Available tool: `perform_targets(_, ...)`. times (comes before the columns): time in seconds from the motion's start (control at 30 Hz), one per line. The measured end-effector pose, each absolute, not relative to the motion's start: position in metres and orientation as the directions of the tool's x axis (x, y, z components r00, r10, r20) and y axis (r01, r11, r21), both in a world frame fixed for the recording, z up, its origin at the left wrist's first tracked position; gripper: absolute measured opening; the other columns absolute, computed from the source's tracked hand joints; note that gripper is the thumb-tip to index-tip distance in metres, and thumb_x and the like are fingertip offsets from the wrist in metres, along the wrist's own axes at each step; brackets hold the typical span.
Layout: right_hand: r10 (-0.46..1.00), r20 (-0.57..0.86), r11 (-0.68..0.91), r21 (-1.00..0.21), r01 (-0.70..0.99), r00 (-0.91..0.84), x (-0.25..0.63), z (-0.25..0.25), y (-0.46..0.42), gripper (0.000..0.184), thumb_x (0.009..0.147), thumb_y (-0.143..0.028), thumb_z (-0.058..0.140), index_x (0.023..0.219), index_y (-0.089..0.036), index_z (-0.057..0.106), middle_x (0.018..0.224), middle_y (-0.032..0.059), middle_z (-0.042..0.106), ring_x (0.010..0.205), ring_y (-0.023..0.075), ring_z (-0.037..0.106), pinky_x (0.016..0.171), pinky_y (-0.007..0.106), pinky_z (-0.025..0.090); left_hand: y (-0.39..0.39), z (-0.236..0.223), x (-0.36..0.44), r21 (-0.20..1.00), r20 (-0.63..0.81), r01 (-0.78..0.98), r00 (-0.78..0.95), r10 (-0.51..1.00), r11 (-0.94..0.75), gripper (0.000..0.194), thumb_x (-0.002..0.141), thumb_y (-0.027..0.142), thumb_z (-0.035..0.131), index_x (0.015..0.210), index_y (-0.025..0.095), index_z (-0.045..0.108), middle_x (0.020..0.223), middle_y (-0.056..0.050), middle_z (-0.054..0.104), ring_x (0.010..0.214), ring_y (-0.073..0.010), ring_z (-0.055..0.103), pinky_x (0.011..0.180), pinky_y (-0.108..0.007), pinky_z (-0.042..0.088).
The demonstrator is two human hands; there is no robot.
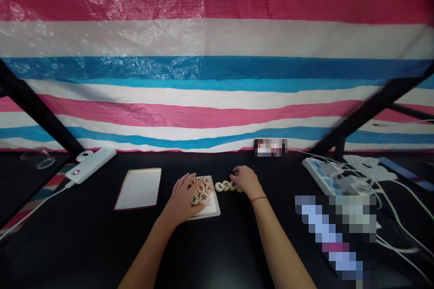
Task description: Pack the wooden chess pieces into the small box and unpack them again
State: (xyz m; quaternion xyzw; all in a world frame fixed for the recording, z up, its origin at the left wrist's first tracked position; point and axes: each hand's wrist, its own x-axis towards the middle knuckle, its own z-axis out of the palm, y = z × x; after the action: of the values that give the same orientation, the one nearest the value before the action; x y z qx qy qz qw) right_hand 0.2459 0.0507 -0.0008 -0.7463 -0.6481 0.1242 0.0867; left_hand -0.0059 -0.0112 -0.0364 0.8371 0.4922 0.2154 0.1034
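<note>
A shallow white box (214, 211) holds several round Chinese chess pieces (202, 197) with red and black characters. My left hand (185, 196) lies over its left side, fingers spread across the edge and touching pieces. To the right of the box, more Chinese chess pieces (226, 185) form a short row on the black table. My right hand (247, 180) is over the right end of that row, with its fingers curled down around pieces there; the palm partly hides them. A box lid (139, 189) with a white inside lies to the left.
On the left are a white power bank (91, 165) with a cable and a clear cup (38, 159). A power strip (320, 176) with tangled white cables is on the right. Behind hangs a striped plastic sheet (203, 117) between black frame bars (366, 113).
</note>
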Motion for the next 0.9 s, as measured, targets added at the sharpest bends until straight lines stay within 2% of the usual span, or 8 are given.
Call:
perform_targets(0.3, 0.991, -0.008, -0.131, -0.252, 0.959, 0.133, 0.248, -0.005, 0.055, 0.024, 0.082, -0.019, 0.057, 0.101, -0.015, 0.071, 0.102, 0.0108, 0.069, 0.092, 0.0201, 0.065, 0.077, 0.025, 0.043, -0.012, -0.036, -0.006, 0.385, 0.268, 0.774, 0.427, 0.864, -0.503, 0.071, 0.073, 0.037, 0.07, 0.139, 0.027, 0.045, 0.144, -0.011, 0.044, 0.133, -0.0344, 0.037, 0.109, -0.051, 0.033)
perform_targets(0.4, 0.991, 0.017, -0.127, -0.249, 0.96, 0.135, 0.251, -0.007, 0.052, 0.024, 0.084, -0.023, 0.057, 0.102, -0.015, 0.07, 0.102, 0.0111, 0.067, 0.091, 0.0205, 0.064, 0.078, 0.026, 0.042, -0.012, -0.034, -0.007, 0.388, 0.248, 0.78, 0.425, 0.871, -0.491, 0.072, 0.072, 0.036, 0.071, 0.139, 0.027, 0.045, 0.144, -0.011, 0.043, 0.133, -0.0353, 0.037, 0.108, -0.052, 0.033)
perform_targets(0.53, 0.99, 0.018, -0.133, -0.263, 0.956, 0.143, 0.257, -0.009, 0.05, 0.025, 0.079, -0.029, 0.064, 0.099, -0.016, 0.071, 0.099, 0.0106, 0.067, 0.088, 0.0214, 0.063, 0.078, 0.027, 0.042, -0.013, -0.034, -0.006, 0.39, 0.231, 0.783, 0.426, 0.875, -0.484, 0.075, 0.07, 0.039, 0.072, 0.139, 0.028, 0.044, 0.145, -0.01, 0.043, 0.133, -0.0353, 0.037, 0.109, -0.052, 0.032)
perform_targets(0.7, 0.986, 0.024, -0.149, -0.336, 0.93, 0.166, 0.262, -0.008, 0.05, 0.023, 0.076, -0.018, 0.061, 0.097, -0.015, 0.071, 0.097, 0.0103, 0.067, 0.088, 0.0204, 0.064, 0.077, 0.026, 0.043, -0.014, -0.03, -0.005, 0.384, 0.258, 0.793, 0.399, 0.88, -0.472, 0.07, 0.072, 0.041, 0.07, 0.136, 0.028, 0.047, 0.144, -0.01, 0.044, 0.132, -0.0355, 0.038, 0.11, -0.055, 0.03)
perform_targets(0.8, 0.981, 0.049, -0.15, -0.412, 0.899, 0.186, 0.262, -0.004, 0.045, 0.023, 0.076, -0.018, 0.058, 0.097, -0.015, 0.07, 0.097, 0.0094, 0.067, 0.088, 0.0198, 0.064, 0.078, 0.027, 0.044, -0.014, -0.021, -0.006, 0.394, 0.317, 0.778, 0.385, 0.867, -0.49, 0.06, 0.075, 0.036, 0.068, 0.132, 0.027, 0.051, 0.14, -0.01, 0.047, 0.132, -0.0348, 0.038, 0.111, -0.057, 0.027)
perform_targets(0.9, 0.979, 0.086, -0.111, -0.524, 0.844, 0.182, 0.255, 0.002, 0.033, 0.024, 0.078, -0.024, 0.057, 0.099, -0.017, 0.068, 0.097, 0.007, 0.068, 0.089, 0.0184, 0.064, 0.078, 0.027, 0.047, -0.016, -0.012, -0.002, 0.432, 0.407, 0.72, 0.383, 0.829, -0.544, 0.045, 0.083, 0.03, 0.061, 0.128, 0.025, 0.055, 0.135, -0.01, 0.051, 0.13, -0.0296, 0.042, 0.11, -0.05, 0.033)
